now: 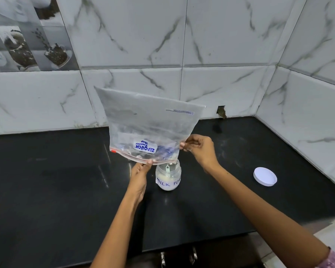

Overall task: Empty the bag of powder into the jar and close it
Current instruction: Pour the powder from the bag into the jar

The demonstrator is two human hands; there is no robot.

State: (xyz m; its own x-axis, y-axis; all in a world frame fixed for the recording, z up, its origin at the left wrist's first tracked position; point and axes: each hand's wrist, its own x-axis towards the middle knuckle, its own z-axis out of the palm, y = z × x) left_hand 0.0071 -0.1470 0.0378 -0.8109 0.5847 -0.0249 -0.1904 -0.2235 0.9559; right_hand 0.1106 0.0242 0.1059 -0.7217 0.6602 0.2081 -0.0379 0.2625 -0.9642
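A clear zip freezer bag (149, 124) hangs upside down, its zip mouth pointing down over the open jar (168, 177). The bag looks almost empty, with a thin film of powder inside. The small clear jar stands on the black counter, holds white powder and bears a handwritten "MILK POW…" label. My left hand (140, 176) pinches the bag's zip edge just left of the jar mouth. My right hand (200, 149) pinches the bag's right corner by the zip. The jar's white lid (265, 176) lies flat on the counter to the right.
The black counter (66, 180) runs to a marble-tiled wall at the back and on the right. Its front edge is near me, with cabinet handles (178, 257) below. A small hole (221, 111) shows in the back wall tile.
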